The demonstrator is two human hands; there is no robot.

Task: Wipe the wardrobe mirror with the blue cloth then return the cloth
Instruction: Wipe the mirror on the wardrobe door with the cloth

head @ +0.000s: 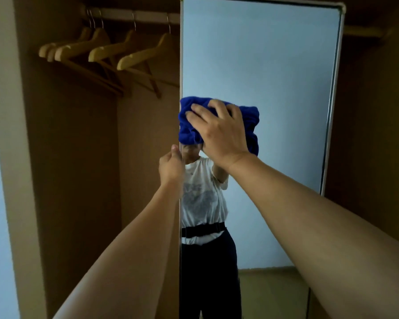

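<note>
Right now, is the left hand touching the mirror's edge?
Touching. The head view shows the left hand gripping the mirror by its near edge, thumb on the glass side.

Both forearms are bare from the bottom edge of the frame up to the left hand (172, 168) and the right hand (219, 132), with no sleeves, watch or rings showing. The reflection shows a white short-sleeved T-shirt (202, 196) with a faded grey print on the chest. A black belt (203, 229) crosses the waist above dark trousers (209, 272).

Dim wooden wardrobe (78, 157), empty hangers (134, 56)
</note>
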